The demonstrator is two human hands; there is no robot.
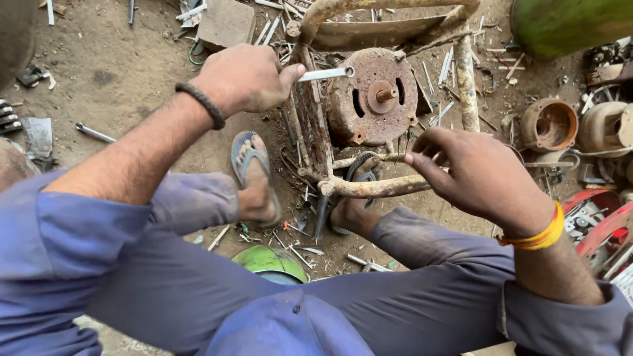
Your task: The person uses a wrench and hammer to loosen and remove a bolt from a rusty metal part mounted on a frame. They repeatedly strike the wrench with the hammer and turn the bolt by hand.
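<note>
Ground: bare dirt floor [125,79] of a workshop yard, strewn with nails, rods and metal scraps.
Rusty motor [372,99]: round, brown with rust, its short shaft facing up toward the camera; it sits inside a rusted tube frame [376,188], between the two hands and just ahead of the person's feet.
Left hand [244,78]: clenched around the handle of a silver spanner [324,74], a dark cord bracelet on the wrist; it lies to the left of the motor, close beside the frame's upright bars.
Spanner: runs level from the fist rightward, its ring end touching the motor's upper left edge.
Right hand [478,175]: fingers curled, fingertips at the lower right of the motor where a thin frame rod passes; whether they grip that rod cannot be told. Orange and yellow threads circle the wrist.
Feet: in grey sandals [250,161], one left of the frame's lower tube, the other under it.
Nearby: rusty motor housings [547,124] on the right, a green dome-shaped cover [267,259] between the knees, another spanner [94,132] lying on the dirt well to the left.
</note>
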